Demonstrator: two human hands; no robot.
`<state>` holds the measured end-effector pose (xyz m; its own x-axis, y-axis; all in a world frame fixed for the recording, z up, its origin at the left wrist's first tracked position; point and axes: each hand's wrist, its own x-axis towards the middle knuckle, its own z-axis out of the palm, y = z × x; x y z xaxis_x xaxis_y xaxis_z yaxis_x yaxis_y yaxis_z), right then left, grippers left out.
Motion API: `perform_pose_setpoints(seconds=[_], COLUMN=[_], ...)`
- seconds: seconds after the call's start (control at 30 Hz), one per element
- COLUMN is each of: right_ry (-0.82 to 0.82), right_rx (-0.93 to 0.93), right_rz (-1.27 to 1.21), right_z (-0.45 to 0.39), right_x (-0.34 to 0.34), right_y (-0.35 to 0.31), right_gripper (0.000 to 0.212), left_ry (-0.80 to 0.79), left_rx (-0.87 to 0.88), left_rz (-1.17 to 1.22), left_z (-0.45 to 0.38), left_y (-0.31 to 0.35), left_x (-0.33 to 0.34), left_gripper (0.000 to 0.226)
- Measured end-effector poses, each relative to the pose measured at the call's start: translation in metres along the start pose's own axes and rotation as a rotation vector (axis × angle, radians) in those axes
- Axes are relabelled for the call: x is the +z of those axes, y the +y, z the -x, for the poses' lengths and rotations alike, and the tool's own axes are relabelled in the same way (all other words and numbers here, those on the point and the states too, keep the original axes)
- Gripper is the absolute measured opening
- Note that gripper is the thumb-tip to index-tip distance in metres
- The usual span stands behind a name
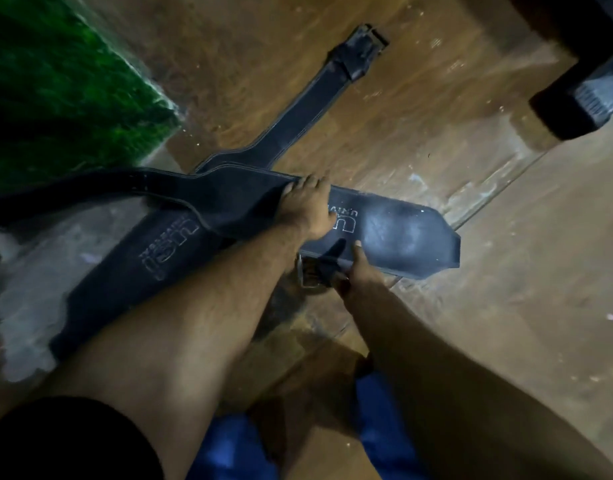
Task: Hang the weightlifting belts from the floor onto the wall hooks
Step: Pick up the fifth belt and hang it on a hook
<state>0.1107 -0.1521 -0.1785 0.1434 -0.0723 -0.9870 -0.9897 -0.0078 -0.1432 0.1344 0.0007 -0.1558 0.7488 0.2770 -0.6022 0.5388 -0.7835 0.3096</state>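
Two hands were on the pile of belts when we looked down at the floor [471, 306]. We counted at least three black belts lying crossed on the brown boards. Our left hand [307, 207] lay palm down across the top belt [395, 233], fingers together and curled over its far edge, thumb side near the white lettering. Our right hand [358, 268] held the near edge of that same belt, thumb laid up on its face; the remaining fingers were tucked beneath, beside a metal buckle [310, 271], and we could not tell how they lay. The top belt's wide end pointed right, flat on the boards. A second belt [132, 271], also lettered, ran down to the left beneath our left forearm. A third belt [298, 123] stretched away toward the top of the view, ending in a dark buckle [364, 46], its wide part tucked under the top belt.

We noted green turf [55, 98] at upper left, bordering the boards. A dark block-shaped object [582, 95] sat at upper right, well apart from the belts; its nature was unclear. Blue trousers [378, 417] showed between our forearms at the bottom.
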Motion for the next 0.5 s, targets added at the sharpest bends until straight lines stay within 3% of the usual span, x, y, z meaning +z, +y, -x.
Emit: perform_pose_setpoints(seconds=[0.13, 0.27, 0.37, 0.5], right_ry=[0.073, 0.044, 0.008, -0.128], right_rx=[-0.064, -0.091, -0.108, -0.115], right_rz=[-0.173, -0.269, -0.296, -0.265], right_z=[-0.026, -0.012, 0.021, 0.078], right_x=[0.005, 0.001, -0.011, -0.026], right_y=[-0.001, 0.002, 0.015, 0.034], right_gripper=[0.028, 0.025, 0.043, 0.064], left_ry=[-0.055, 0.064, 0.112, 0.064], left_rx=[0.015, 0.031, 0.010, -0.012], left_rz=[-0.150, -0.255, -0.288, -0.156], left_z=[-0.038, -0.029, -0.001, 0.055], left_y=[-0.012, -0.006, 0.005, -0.002], left_x=[0.026, 0.020, -0.011, -0.061], left_gripper=[0.101, 0.100, 0.097, 0.099])
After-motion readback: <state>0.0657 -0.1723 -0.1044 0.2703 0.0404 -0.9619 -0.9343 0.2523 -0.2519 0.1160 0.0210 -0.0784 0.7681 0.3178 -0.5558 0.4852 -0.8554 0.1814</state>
